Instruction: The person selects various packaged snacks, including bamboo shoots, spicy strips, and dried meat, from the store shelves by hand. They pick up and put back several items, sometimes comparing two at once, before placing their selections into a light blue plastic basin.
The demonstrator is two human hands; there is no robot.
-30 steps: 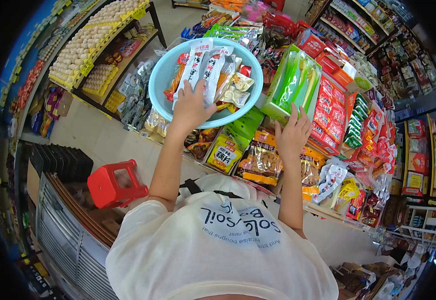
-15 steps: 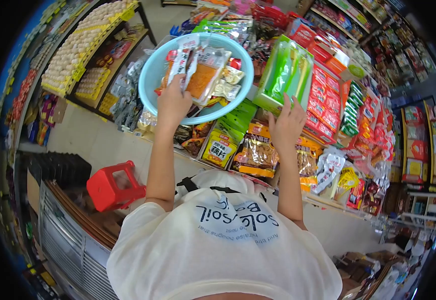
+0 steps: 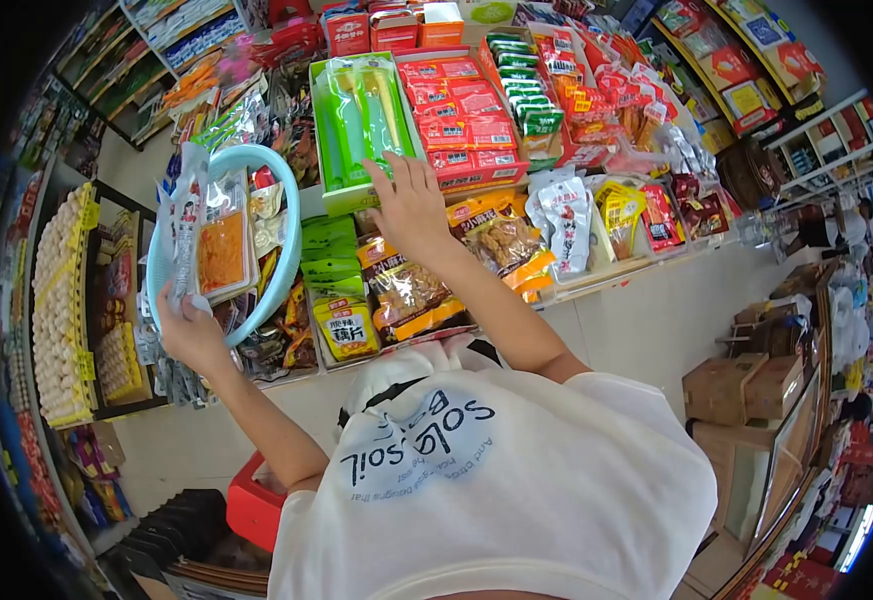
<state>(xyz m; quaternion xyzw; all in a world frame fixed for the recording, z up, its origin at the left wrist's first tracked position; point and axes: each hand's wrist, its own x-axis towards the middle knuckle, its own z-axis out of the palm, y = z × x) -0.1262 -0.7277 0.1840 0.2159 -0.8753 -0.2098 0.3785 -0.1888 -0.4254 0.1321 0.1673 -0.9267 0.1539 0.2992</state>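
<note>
My left hand (image 3: pixel 193 335) is closed around the lower end of a long whitish snack packet (image 3: pixel 186 215), which stands up over the left side of a light blue plastic basin (image 3: pixel 292 235). Inside the basin lie a clear tray of orange-brown food (image 3: pixel 222 255) and several small wrapped packs. My right hand (image 3: pixel 408 210) is open, fingers apart, its fingertips at the front edge of a green box (image 3: pixel 341 202) holding long green packets (image 3: pixel 361 110). Below that hand are orange bags of twisted snacks (image 3: pixel 401 290).
Red snack packs (image 3: pixel 461 115) and green packs (image 3: pixel 531 85) fill boxes to the right. White pouches (image 3: pixel 564 225) stand along the table's front edge. Egg trays (image 3: pixel 61 300) are stacked on a rack at left. A red stool (image 3: pixel 254 505) stands on the floor behind the table.
My view has turned to the right, so the basin appears farther left. The packet in my left hand now stands more upright at the basin's left side. My right hand stays by the green box.
</note>
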